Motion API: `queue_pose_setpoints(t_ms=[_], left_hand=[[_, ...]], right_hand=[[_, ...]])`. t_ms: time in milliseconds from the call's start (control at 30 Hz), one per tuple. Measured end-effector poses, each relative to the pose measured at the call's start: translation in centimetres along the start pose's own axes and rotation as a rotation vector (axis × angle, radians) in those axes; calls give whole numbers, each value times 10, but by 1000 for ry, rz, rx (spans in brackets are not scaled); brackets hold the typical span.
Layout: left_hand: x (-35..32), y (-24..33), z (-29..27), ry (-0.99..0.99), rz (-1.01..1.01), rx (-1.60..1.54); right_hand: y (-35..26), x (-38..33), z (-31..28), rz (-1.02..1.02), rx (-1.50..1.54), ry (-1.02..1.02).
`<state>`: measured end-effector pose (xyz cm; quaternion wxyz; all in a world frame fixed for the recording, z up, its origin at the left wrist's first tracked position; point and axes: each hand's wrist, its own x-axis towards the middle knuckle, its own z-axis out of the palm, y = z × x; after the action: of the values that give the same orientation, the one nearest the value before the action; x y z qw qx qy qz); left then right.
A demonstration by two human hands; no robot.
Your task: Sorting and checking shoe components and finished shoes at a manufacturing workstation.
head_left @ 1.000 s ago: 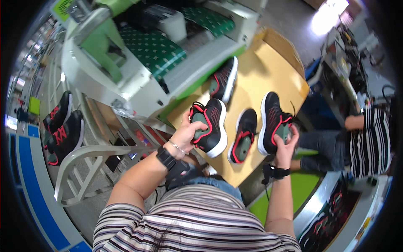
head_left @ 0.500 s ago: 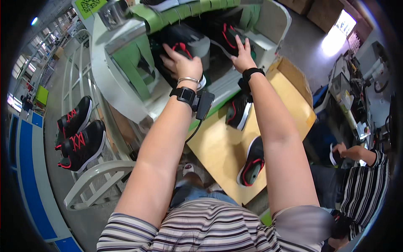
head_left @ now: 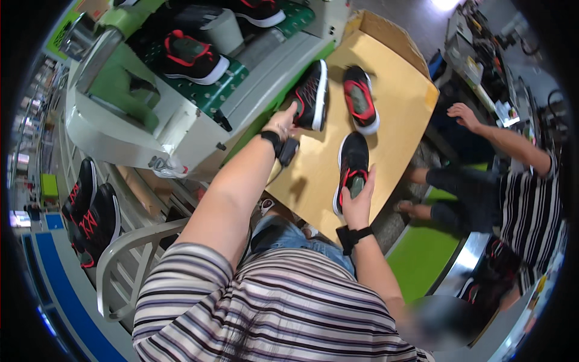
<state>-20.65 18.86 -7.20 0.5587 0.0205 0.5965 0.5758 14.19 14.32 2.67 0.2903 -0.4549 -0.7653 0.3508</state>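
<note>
**What's on the worktop (head_left: 401, 108)**

It's a plain tan board, sitting at a bit of an angle. Toward the far end there's a black-and-red shoe (head_left: 360, 99) parked sole down, opening facing up. Two more show against the board: a tipped shoe (head_left: 312, 96) in the left grip (head_left: 281, 122), white sole facing right, and a toe-away shoe (head_left: 354, 155) in the right grip (head_left: 360, 203). Honestly can't tell if either of those touches the wood. Next door, a green speckled belt (head_left: 234, 85) carries a near shoe (head_left: 190, 59) and a far shoe (head_left: 259, 13). Off left, a grey metal rack (head_left: 145, 231) has two red-laced shoes (head_left: 101, 218) side by side.
</note>
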Motion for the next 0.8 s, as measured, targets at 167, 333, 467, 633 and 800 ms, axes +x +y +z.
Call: queue_pose_setpoints(t_ms=[167, 333, 467, 633, 800], left_hand=[[-59, 47, 85, 187, -122, 200], [-30, 10, 59, 441, 693, 642], [-163, -26, 51, 273, 965, 1058], [-269, -88, 20, -10, 742, 1056], [-196, -51, 33, 161, 725, 866]], right_hand=[[12, -9, -12, 149, 85, 167], [3, -1, -4, 64, 80, 54], [5, -5, -6, 55, 65, 78], [9, -5, -2, -24, 38, 91], [14, -6, -3, -22, 0, 76]])
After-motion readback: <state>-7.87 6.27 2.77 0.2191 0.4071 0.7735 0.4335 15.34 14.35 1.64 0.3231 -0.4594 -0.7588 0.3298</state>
